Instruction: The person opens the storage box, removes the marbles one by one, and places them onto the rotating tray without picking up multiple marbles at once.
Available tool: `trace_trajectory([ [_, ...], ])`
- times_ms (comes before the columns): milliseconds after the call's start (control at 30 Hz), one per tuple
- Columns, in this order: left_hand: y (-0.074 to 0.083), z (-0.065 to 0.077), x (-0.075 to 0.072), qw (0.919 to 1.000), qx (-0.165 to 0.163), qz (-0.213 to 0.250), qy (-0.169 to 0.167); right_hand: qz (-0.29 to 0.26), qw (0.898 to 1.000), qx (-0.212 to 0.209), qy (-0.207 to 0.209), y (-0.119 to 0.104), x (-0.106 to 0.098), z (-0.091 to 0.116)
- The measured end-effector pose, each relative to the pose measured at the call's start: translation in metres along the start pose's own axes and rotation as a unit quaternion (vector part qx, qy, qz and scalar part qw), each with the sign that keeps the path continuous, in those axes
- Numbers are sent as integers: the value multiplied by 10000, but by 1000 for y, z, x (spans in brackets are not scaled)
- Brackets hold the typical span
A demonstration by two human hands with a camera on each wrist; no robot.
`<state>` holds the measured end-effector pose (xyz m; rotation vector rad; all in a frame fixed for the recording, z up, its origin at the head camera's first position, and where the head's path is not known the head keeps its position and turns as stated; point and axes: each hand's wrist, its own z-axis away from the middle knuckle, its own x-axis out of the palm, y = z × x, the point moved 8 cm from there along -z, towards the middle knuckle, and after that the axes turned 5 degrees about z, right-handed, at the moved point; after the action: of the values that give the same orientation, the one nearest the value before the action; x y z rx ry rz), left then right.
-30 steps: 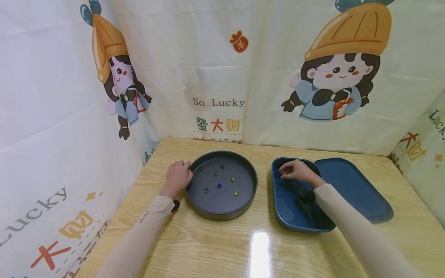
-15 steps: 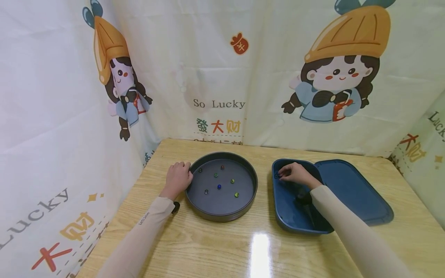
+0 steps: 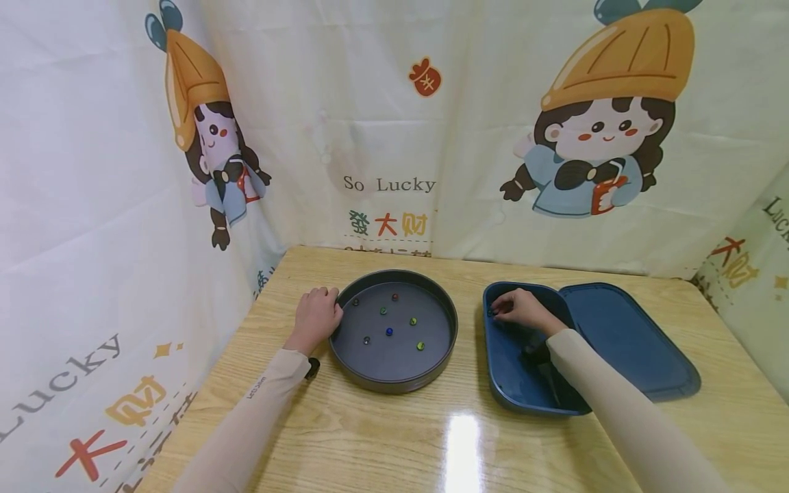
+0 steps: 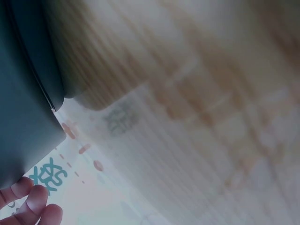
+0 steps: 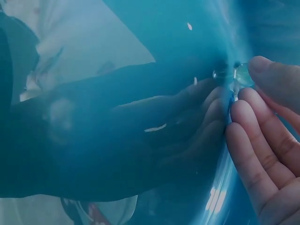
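Observation:
My left hand point(image 3: 316, 318) grips the left rim of a dark round pan point(image 3: 401, 363). Several small glass marbles lie spread over its floor, among them a blue marble point(image 3: 390, 332), a red marble point(image 3: 395, 297) and a yellow-green marble point(image 3: 420, 346). In the left wrist view the fingertips point(image 4: 36, 199) curl up at the pan's side. To the right, my right hand point(image 3: 522, 309) reaches into a deep blue box point(image 3: 514, 376), at its far left corner. Seen from the right wrist, thumb and fingers pinch a clear greenish marble point(image 5: 243, 75) against the box's wall.
The box's flat blue lid point(image 3: 644, 342) lies on the wooden table point(image 3: 370, 438), just right of the box. Between pan and box runs a narrow strip of table. A printed cloth point(image 3: 468, 137) hangs behind and at both sides.
My right hand has shifted very slightly to the left, staying in the box's far left corner. The left hand, the pan and its marbles hold their places.

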<state>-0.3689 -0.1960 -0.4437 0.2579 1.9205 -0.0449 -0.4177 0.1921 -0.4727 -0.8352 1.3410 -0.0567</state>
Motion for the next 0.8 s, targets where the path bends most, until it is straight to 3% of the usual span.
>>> trace_trajectory([
  [467, 3, 2, -2, 9996, 130, 63, 224, 22, 10000, 7, 30, -5, 7, 3],
  [800, 4, 2, -4, 9996, 126, 115, 211, 289, 9987, -407, -14, -15, 11, 6],
])
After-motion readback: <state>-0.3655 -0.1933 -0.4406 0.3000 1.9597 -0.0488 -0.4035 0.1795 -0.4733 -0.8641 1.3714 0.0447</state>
